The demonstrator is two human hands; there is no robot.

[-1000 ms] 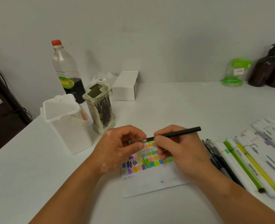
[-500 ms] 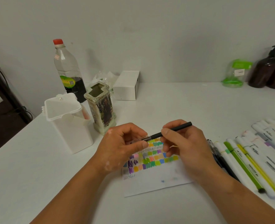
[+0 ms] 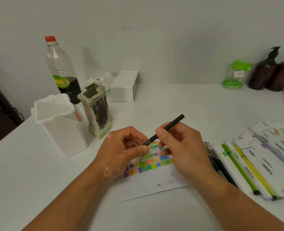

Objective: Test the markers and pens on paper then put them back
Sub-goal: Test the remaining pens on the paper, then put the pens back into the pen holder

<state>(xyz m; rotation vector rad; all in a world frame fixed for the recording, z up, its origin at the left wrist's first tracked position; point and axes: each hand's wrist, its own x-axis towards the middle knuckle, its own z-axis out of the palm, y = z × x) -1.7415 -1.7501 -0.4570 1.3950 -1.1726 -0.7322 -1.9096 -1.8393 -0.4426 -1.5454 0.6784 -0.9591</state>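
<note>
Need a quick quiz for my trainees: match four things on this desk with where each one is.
Things
1. black pen
2. red-capped bottle
3. brown pump bottles
4. markers

Places
A. far right, at the back
B. lying in a row right of the paper
C. gripped by the right hand, above the paper
D. far left, behind the white bin

Pairs: 1-C; 2-D; 3-A; 4-B

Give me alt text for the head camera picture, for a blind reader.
The right hand grips a black pen while the left hand pinches its front end, over a paper of colour swatches. Markers lie at right.
</note>
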